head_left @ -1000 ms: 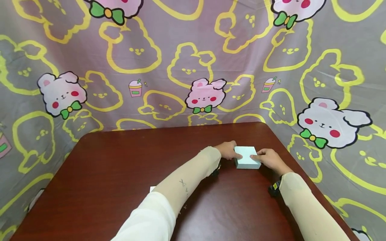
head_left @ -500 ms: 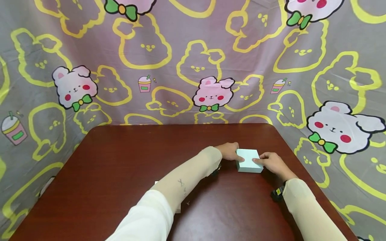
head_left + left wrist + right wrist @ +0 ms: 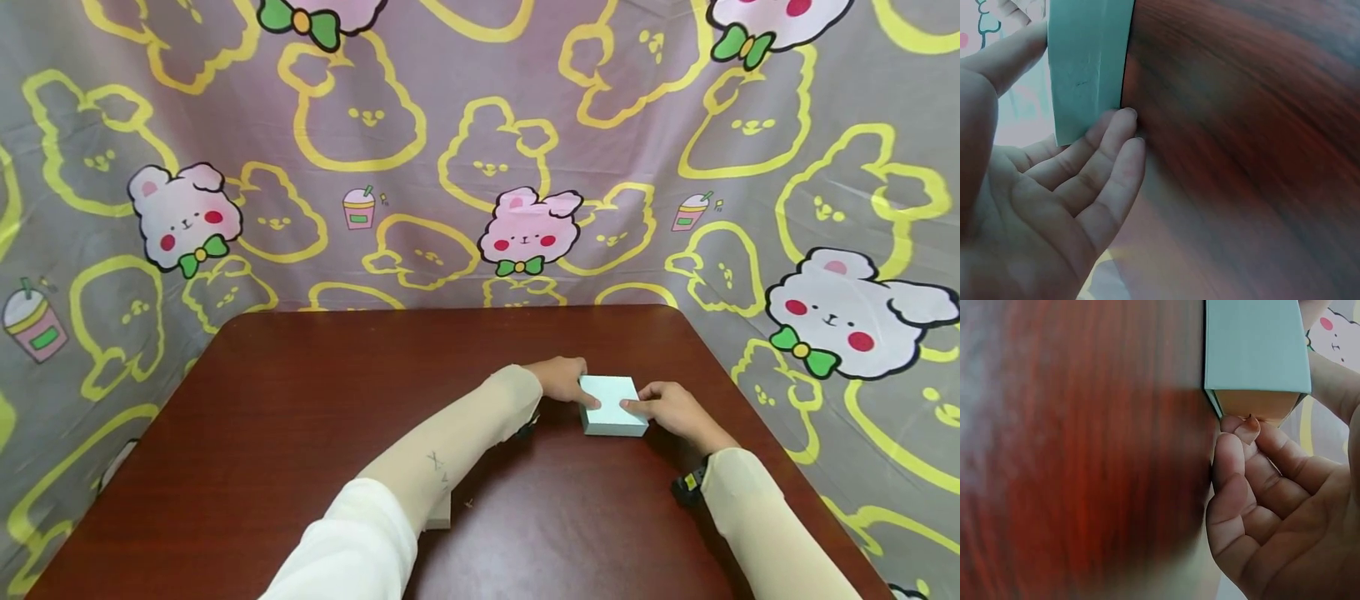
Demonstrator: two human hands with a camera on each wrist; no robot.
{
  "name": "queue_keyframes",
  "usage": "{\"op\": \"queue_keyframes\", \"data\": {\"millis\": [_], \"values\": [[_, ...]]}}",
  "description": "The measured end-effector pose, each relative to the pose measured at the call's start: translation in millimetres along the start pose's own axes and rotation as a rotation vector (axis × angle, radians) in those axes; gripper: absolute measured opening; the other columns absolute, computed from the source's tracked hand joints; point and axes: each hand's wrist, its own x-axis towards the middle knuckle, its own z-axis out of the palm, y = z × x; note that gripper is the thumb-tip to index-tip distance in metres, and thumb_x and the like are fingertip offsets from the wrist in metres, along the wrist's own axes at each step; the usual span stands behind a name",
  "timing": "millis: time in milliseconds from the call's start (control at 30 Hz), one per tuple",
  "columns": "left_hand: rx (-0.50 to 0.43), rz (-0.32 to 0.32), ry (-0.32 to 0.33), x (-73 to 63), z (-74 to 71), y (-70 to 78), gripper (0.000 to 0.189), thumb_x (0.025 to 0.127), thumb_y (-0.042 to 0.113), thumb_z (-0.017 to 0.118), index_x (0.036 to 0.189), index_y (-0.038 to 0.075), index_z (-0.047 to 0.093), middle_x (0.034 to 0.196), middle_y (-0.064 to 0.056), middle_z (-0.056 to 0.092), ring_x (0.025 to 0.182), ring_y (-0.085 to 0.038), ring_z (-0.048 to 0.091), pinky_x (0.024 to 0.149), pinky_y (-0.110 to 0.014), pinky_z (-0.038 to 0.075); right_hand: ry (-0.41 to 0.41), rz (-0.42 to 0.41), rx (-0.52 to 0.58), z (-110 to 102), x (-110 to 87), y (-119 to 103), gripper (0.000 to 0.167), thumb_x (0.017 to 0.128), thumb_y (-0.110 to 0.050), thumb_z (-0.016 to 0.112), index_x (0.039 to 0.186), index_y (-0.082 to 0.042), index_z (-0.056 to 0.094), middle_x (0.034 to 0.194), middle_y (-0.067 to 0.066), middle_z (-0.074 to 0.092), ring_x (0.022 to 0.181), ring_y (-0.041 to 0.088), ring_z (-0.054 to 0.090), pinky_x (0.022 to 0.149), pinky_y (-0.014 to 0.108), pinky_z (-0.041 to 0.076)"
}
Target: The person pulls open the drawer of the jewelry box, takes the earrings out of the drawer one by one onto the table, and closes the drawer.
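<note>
A flat, pale mint box (image 3: 611, 396) sits on the right part of the brown table, with a hand at each side. My left hand (image 3: 562, 379) grips its left side, thumb on the top face. On the right side, my right hand (image 3: 675, 412) holds it likewise, thumb on top near the edge. In the left wrist view, the fingertips of the left hand (image 3: 1079, 181) touch the lower end of the mint box (image 3: 1085, 69). The right wrist view shows curled fingers of the right hand (image 3: 1272, 500) against the box's tan inset side, between overhanging mint covers (image 3: 1257, 347).
A pale grey-white block-like object (image 3: 438, 517) lies on the table (image 3: 315, 400), mostly hidden under my left forearm. A patterned cloth (image 3: 450, 125) hangs around the table's back and sides. Dark wrist cameras (image 3: 688, 486) are strapped on below the sleeves.
The box and both hands have shifted slightly left and nearer to me. The head view has turned a little to the left. More of the grey-white object shows under my left forearm.
</note>
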Motion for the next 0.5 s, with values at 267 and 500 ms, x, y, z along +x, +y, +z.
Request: {"op": "queue_keyframes", "data": {"millis": [267, 500], "values": [[0.01, 0.006, -0.019, -11.6, -1.6, -3.2, 0.064, 0.082, 0.055, 0.072, 0.122, 0.009, 0.052, 0.105, 0.001, 0.059, 0.09, -0.011, 0.056, 0.077, -0.026, 0.045, -0.018, -0.004, 0.014, 6, -1.0, -5, 0.05, 0.085, -0.053, 0.07, 0.092, -0.004, 0.062, 0.071, 0.005, 0.058, 0.068, 0.022, 0.052, 0.062, 0.035, 0.042], [0.082, -0.001, -0.032, -19.8, -2.9, -4.5, 0.066, 0.082, 0.058, 0.071, 0.122, 0.01, 0.051, 0.105, 0.001, 0.06, 0.093, -0.011, 0.056, 0.079, -0.026, 0.044, -0.065, -0.028, 0.014, 9, -3.5, -12, 0.045, 0.086, -0.05, 0.07, 0.084, -0.005, 0.061, 0.065, 0.006, 0.055, 0.067, 0.021, 0.051, 0.062, 0.035, 0.039]]}}
